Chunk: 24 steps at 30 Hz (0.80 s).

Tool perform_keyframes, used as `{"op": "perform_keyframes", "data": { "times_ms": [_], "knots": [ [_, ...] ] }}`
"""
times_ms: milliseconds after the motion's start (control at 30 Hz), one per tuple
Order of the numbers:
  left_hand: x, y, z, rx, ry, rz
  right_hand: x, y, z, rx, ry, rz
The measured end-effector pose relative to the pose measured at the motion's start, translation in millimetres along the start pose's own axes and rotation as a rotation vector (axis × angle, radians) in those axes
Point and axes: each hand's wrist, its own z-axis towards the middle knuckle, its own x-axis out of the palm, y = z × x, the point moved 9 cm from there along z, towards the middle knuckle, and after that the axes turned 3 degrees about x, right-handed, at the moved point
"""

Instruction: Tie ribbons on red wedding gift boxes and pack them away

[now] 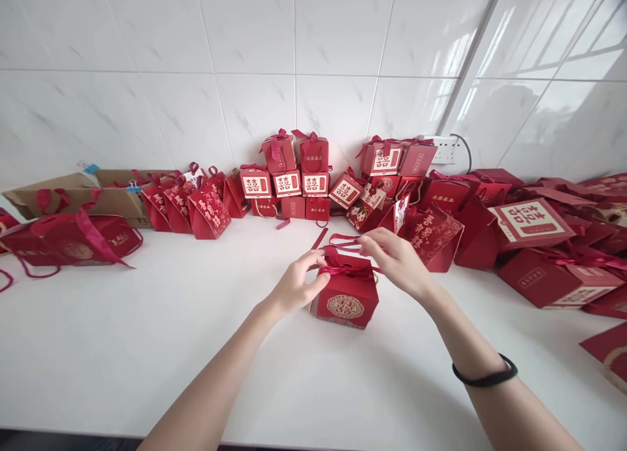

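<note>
A red gift box [345, 304] with a round gold emblem on its front stands upright on the white table in front of me. A dark red ribbon [343, 269] is knotted at its top. My left hand [300, 282] is at the box's upper left, thumb and fingers closed on the ribbon by the knot. Above the box's right top edge, my right hand [394, 258] pinches a loop of the ribbon and draws it up. A black band circles my right wrist. The far ends of the ribbon are partly hidden behind my fingers.
Small red boxes [287, 183] are stacked against the tiled wall. More gift boxes [539, 268] pile up on the right. At the left are a cardboard carton [117, 200], several upright red boxes [208, 213] and a larger red box [73, 239]. A socket strip [443, 150] is behind.
</note>
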Motion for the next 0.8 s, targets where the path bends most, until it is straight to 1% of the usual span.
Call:
{"op": "perform_keyframes", "data": {
  "times_ms": [100,167,200,267,333,467,500,533,600,633,667,767,800],
  "knots": [
    [1.2,-6.1,0.9,0.058,-0.02,0.012,30.8,16.1,15.0,0.016,0.245,-0.15],
    [-0.7,-8.4,0.9,0.083,-0.053,0.053,45.6,20.9,20.4,0.022,0.375,-0.203],
    [-2.5,-9.2,0.6,0.095,-0.076,0.085,50.5,21.3,22.4,0.029,0.42,-0.188],
    [-5.8,-11.2,-0.5,0.128,-0.121,0.161,55.4,19.0,26.2,0.051,0.453,-0.122],
    [-5.8,-15.2,-2.3,0.187,-0.139,0.221,56.2,12.4,30.0,0.087,0.426,-0.072],
    [-1.9,-29.2,-8.4,0.361,-0.15,0.239,51.6,-2.0,29.8,0.178,0.315,-0.085],
    [-1.1,-32.1,-9.7,0.392,-0.151,0.23,46.2,-3.9,27.2,0.199,0.263,-0.091],
    [0.0,-34.2,-10.5,0.413,-0.147,0.219,37.2,-4.8,23.3,0.214,0.184,-0.097],
    [2.6,-36.6,-10.7,0.432,-0.127,0.2,13.3,-3.4,9.8,0.218,-0.005,-0.111],
    [3.6,-37.6,-10.5,0.438,-0.12,0.195,4.0,-1.7,0.6,0.205,-0.066,-0.119],
    [4.2,-38.8,-10.4,0.446,-0.116,0.194,-0.7,-0.2,-9.0,0.187,-0.08,-0.13],
    [6.4,-41.9,-10.2,0.478,-0.105,0.207,8.3,0.2,-34.7,0.134,0.056,-0.203],
    [7.1,-42.5,-10.2,0.489,-0.1,0.213,11.4,-0.4,-40.8,0.115,0.073,-0.236]
  ]
}}
